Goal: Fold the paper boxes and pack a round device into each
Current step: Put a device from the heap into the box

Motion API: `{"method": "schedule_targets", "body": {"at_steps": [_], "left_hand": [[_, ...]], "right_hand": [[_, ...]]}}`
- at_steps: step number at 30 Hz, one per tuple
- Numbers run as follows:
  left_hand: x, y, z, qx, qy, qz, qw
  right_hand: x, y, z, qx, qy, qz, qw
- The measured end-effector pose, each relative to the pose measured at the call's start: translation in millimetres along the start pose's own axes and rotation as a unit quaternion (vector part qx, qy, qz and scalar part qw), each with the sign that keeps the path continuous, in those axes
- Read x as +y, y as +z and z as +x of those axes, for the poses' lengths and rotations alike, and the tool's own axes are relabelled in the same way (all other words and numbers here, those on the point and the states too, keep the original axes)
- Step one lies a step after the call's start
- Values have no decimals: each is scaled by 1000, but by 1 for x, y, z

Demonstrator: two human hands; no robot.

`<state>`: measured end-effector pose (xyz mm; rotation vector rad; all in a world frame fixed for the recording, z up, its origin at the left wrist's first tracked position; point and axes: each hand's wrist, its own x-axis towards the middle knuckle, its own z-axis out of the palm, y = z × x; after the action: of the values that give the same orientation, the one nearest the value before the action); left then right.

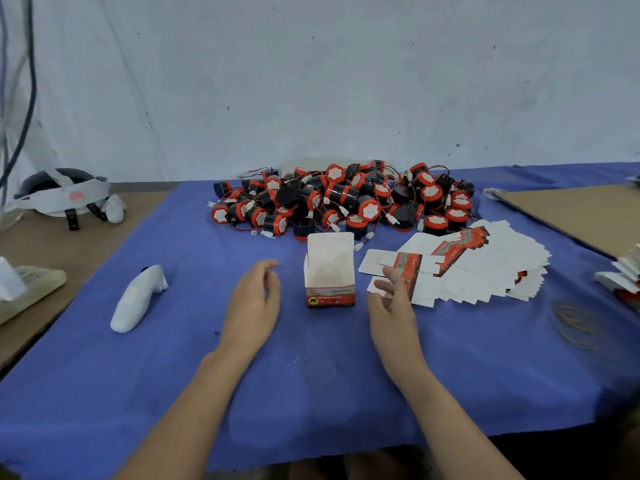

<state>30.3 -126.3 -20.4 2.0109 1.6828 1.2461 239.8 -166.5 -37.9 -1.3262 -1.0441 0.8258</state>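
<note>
An open-topped box (pixel 330 273) stands upright on the bench (pixel 173 358). The left hand (pixel 254 299) and right hand (pixel 394 308) flank it, fingers relaxed, neither touching it.

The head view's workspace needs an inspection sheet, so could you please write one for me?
Surface: blue cloth, with a faint ring mark near the front edge.
Job's things: one folded box stands upright between the hands, top flap open; pile of round devices behind it; flat box blanks fanned out to its right.
Clutter: white controller at left; rubber bands at right; headset at far left; cardboard sheet at far right.
Hands: left hand open, apart from the box; right hand open, fingers over a blank.
Cables: dark cables hang at far left; thin wires on the devices.
Surroundings: scuffed pale wall behind.
</note>
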Motion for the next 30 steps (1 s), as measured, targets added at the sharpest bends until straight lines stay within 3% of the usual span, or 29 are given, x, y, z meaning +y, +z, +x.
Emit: {"method": "schedule_targets", "body": {"at_steps": [2, 6, 10, 18, 25, 30], "left_hand": [[-13, 2, -2, -38, -34, 12, 999], [-14, 9, -4, -89, 32, 42, 995], [-18, 11, -2, -133, 38, 20, 990], [-16, 8, 1, -153, 40, 5, 987], [-14, 6, 0, -151, 31, -13, 988], [-16, 7, 3, -137, -38, -89, 986]], "right_hand": [[-1, 1, 0, -29, -1, -39, 999], [-5, 11, 5, -76, -17, -102, 992], [-9, 23, 19, -88, -5, -110, 990], [-3, 30, 21, -121, -77, -242, 960], [0, 30, 23, -139, -101, -243, 955], [2, 31, 25, -97, -42, -166, 980]]}}
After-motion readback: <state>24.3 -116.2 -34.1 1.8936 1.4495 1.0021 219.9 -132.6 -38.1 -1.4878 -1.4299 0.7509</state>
